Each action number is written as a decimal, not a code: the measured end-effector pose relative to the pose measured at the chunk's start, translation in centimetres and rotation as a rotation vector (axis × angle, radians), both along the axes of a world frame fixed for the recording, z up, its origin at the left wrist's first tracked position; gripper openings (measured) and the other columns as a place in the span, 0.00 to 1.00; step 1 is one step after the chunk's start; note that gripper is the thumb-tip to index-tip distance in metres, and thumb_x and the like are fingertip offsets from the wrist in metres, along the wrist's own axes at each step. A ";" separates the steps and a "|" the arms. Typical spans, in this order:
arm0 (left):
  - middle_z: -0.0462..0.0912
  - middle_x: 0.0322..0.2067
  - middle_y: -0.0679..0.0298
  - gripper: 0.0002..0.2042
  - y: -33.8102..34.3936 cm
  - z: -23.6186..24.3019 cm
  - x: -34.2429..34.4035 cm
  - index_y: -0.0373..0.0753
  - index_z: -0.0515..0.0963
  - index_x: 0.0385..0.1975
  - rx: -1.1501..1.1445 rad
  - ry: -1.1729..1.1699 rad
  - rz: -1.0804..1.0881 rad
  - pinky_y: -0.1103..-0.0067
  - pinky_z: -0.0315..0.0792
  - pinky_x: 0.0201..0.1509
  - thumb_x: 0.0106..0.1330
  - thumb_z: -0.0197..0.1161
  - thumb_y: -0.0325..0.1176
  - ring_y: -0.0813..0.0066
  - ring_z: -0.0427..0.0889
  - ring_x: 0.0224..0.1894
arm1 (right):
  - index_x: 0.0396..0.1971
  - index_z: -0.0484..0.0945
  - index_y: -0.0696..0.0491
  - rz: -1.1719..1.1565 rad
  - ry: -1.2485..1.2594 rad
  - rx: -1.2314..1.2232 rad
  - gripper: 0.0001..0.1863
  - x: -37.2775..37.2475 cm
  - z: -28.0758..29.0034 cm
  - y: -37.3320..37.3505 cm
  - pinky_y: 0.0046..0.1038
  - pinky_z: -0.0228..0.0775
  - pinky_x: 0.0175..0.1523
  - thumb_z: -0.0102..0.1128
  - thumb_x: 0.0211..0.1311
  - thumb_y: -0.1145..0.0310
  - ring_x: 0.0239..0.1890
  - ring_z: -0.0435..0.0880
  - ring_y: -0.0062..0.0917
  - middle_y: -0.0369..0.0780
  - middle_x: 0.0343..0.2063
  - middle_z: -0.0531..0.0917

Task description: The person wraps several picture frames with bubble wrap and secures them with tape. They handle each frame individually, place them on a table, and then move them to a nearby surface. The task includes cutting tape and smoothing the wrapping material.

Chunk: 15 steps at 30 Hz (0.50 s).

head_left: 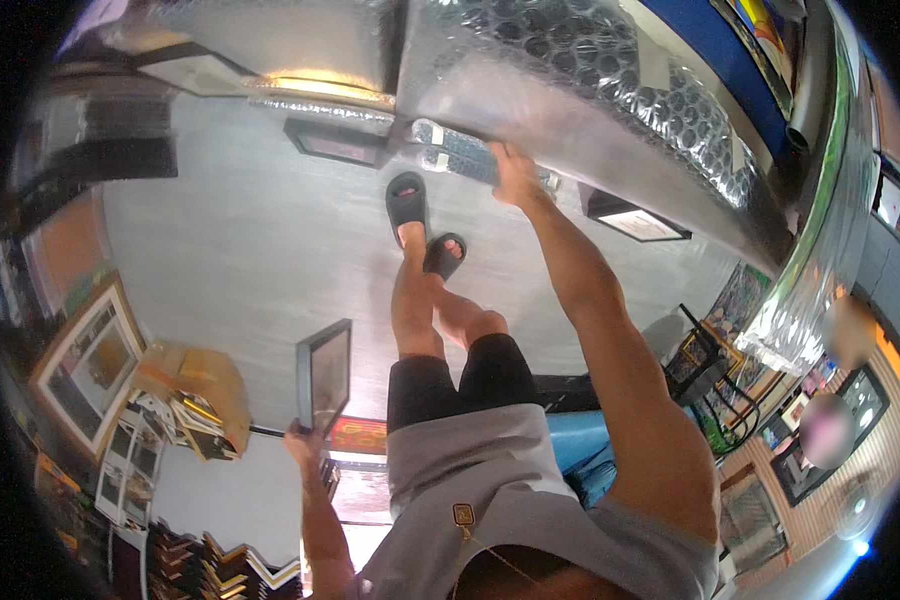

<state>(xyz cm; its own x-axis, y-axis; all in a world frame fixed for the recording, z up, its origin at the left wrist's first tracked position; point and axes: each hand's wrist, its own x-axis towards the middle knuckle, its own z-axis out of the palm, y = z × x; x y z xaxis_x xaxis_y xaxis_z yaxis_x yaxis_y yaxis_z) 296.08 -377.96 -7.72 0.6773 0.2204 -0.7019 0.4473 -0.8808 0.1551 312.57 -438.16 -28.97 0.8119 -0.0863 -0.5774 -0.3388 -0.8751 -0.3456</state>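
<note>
One held framed picture (327,378), indistinct

We list: at left, one wood-framed picture (92,365) beside an open cardboard box (232,398); near left, chevron frame-corner samples (226,557); at right, one black thin-framed chair (706,378).

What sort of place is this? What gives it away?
Probably a picture-framing shop: there are what look like corner-shaped moulding samples at lower left, a large framed picture above them, and a dark frame in the left hand.
</note>
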 end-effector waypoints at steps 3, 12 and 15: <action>0.74 0.16 0.68 0.08 1.1 -1.4 -3.3 0.34 0.74 0.23 -0.106 -0.040 0.038 0.80 0.66 0.22 0.40 0.60 0.24 0.81 0.70 0.19 | 0.58 0.55 0.48 -0.012 -0.086 -0.019 0.46 -0.4 0.3 -0.3 0.39 0.57 0.57 0.66 0.30 0.72 0.54 0.64 0.43 0.47 0.47 0.67; 0.76 0.23 0.65 0.11 -7.6 -1.1 -0.1 0.30 0.74 0.27 -0.254 -0.065 0.336 0.78 0.69 0.32 0.40 0.60 0.24 0.76 0.73 0.25 | 0.63 0.49 0.39 -0.124 -0.089 -0.238 0.43 -3.8 1.5 4.8 0.50 0.35 0.64 0.60 0.45 0.65 0.66 0.39 0.44 0.47 0.64 0.43; 0.75 0.22 0.68 0.09 -8.7 -1.3 0.5 0.30 0.73 0.25 -0.338 -0.077 0.359 0.79 0.68 0.27 0.42 0.59 0.24 0.78 0.72 0.23 | 0.63 0.49 0.39 -0.151 -0.136 -0.110 0.43 -3.3 1.6 5.0 0.48 0.37 0.65 0.61 0.45 0.62 0.67 0.38 0.45 0.48 0.64 0.41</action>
